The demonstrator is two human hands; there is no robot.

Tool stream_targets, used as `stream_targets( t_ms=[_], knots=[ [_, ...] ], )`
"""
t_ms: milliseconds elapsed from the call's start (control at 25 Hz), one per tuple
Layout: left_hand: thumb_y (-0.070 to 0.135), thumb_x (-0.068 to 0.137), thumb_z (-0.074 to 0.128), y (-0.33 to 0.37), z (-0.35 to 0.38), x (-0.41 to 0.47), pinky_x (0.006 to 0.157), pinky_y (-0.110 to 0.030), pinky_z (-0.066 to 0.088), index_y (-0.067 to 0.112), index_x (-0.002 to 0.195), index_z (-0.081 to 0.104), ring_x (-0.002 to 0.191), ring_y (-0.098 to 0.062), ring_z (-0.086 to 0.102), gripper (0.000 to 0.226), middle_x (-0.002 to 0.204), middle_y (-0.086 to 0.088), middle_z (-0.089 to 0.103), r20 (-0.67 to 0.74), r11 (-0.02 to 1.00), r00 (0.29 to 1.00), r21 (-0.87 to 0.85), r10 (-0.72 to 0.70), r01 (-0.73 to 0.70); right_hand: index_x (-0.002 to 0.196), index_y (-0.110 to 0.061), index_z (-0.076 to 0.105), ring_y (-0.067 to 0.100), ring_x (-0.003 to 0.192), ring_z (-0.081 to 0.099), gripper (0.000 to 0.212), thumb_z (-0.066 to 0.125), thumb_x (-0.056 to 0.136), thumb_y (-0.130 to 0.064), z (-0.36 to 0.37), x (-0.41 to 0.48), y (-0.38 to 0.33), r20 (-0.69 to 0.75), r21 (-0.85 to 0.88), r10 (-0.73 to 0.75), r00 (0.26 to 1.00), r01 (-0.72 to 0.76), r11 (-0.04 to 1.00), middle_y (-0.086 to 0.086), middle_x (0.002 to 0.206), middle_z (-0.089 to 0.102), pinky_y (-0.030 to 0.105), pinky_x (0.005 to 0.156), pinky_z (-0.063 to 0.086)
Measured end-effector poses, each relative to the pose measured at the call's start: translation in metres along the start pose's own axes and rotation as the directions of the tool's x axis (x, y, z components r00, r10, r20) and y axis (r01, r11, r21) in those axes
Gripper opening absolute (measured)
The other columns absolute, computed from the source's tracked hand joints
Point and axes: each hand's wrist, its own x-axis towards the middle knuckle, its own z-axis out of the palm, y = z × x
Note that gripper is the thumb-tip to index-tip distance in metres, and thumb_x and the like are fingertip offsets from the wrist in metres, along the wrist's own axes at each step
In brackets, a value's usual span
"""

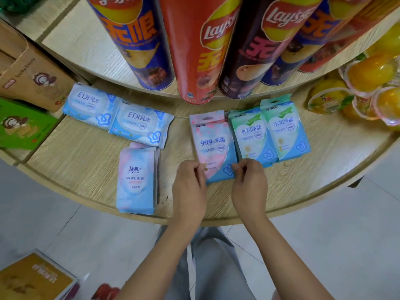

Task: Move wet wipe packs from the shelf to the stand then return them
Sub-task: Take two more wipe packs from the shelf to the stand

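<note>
A pink-and-blue wet wipe pack (213, 144) lies on the wooden shelf (303, 182). My left hand (190, 189) pinches its lower left edge. My right hand (249, 187) pinches its lower right corner. Two green-and-blue packs (252, 135) (285, 129) lie side by side just right of it. Two pale blue packs (88, 103) (140, 126) lie at the left. A taller pink-and-blue pack (136, 180) lies near the front edge, left of my hands.
Several tall crisp tubes (194, 50) stand on the upper tier behind the packs. Jelly cups (355, 92) pile up at the right. A brown box (30, 70) and a green box (19, 124) sit at the left. Grey floor lies below the shelf edge.
</note>
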Motion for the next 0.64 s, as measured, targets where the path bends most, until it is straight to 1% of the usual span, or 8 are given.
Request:
stream_targets(
  t_ms=[80,160,240,280,360,440,520,640],
  knots=[
    [0.017,0.095,0.050,-0.004,0.016,0.008,0.068,-0.029,0.044,0.008,0.090,0.055,0.078,-0.018,0.056,0.011,0.089,-0.007,0.062,0.090,1.000,0.996,0.003,-0.017,0.017,0.086,-0.002,0.057,0.024,0.079,0.050,0.014,0.055,0.093,-0.013,0.006,0.006,0.010,-0.059,-0.051,0.028,0.998,-0.031,0.998,0.012,0.088,0.057,0.020,0.061,0.023],
    [0.017,0.093,0.053,-0.008,0.025,0.012,0.071,-0.036,0.050,0.009,0.093,0.055,0.083,-0.020,0.059,0.009,0.093,-0.005,0.059,0.101,0.999,0.994,-0.022,-0.034,0.036,0.092,-0.003,0.059,0.026,0.085,0.054,0.016,0.054,0.094,-0.019,0.010,0.004,0.014,-0.077,-0.090,0.038,0.996,-0.045,0.995,0.010,0.091,0.059,0.021,0.064,0.028],
    [0.018,0.090,0.059,-0.010,0.026,0.012,0.077,-0.031,0.052,0.010,0.106,0.054,0.094,-0.017,0.059,0.019,0.104,0.000,0.056,0.092,0.992,0.993,-0.095,-0.072,0.080,0.104,-0.006,0.059,0.021,0.089,0.056,0.020,0.057,0.093,-0.023,0.014,-0.006,0.014,-0.069,-0.016,0.124,0.990,-0.125,0.992,0.006,0.098,0.061,0.023,0.072,0.037],
    [0.020,0.089,0.061,-0.010,0.024,0.012,0.082,-0.025,0.052,0.012,0.117,0.051,0.102,-0.014,0.058,0.031,0.112,0.003,0.055,0.114,0.980,0.987,-0.150,-0.114,0.131,0.109,-0.008,0.059,0.018,0.091,0.057,0.024,0.060,0.091,-0.024,0.016,-0.013,0.013,-0.067,0.094,0.231,0.971,-0.225,0.970,0.005,0.102,0.062,0.025,0.077,0.042],
    [0.021,0.089,0.062,-0.003,0.022,0.011,0.081,-0.007,0.046,0.017,0.127,0.045,0.108,-0.006,0.056,0.042,0.119,0.008,0.057,0.216,0.930,0.957,-0.269,-0.196,0.251,0.111,-0.009,0.059,0.014,0.090,0.061,0.030,0.067,0.086,-0.023,0.019,-0.020,0.010,-0.013,0.385,0.481,0.877,-0.439,0.812,0.007,0.104,0.066,0.025,0.082,0.047],
    [0.018,0.089,0.061,0.005,0.025,0.011,0.072,-0.001,0.043,0.022,0.123,0.049,0.103,-0.001,0.059,0.036,0.115,0.011,0.062,0.280,0.901,0.939,-0.326,-0.198,0.287,0.109,-0.006,0.062,0.005,0.078,0.064,0.026,0.067,0.086,-0.016,0.018,-0.017,0.008,0.089,0.581,0.514,0.853,-0.464,0.669,0.005,0.096,0.069,0.018,0.074,0.051],
    [0.016,0.089,0.061,0.010,0.028,0.014,0.070,-0.002,0.044,0.024,0.123,0.051,0.101,-0.001,0.060,0.037,0.115,0.011,0.065,0.275,0.894,0.941,-0.342,-0.199,0.289,0.108,-0.001,0.062,-0.001,0.071,0.065,0.024,0.066,0.087,-0.010,0.020,-0.011,0.004,0.140,0.699,0.505,0.851,-0.447,0.558,0.000,0.087,0.070,0.013,0.067,0.051],
    [0.014,0.086,0.063,0.009,0.030,0.015,0.078,-0.016,0.050,0.027,0.123,0.055,0.097,-0.002,0.062,0.040,0.110,0.014,0.067,0.227,0.896,0.953,-0.351,-0.200,0.271,0.113,0.004,0.058,0.013,0.087,0.070,0.031,0.067,0.085,-0.007,0.026,-0.008,0.004,0.180,0.786,0.573,0.800,-0.467,0.406,0.011,0.099,0.071,0.025,0.079,0.057]
  ],
)
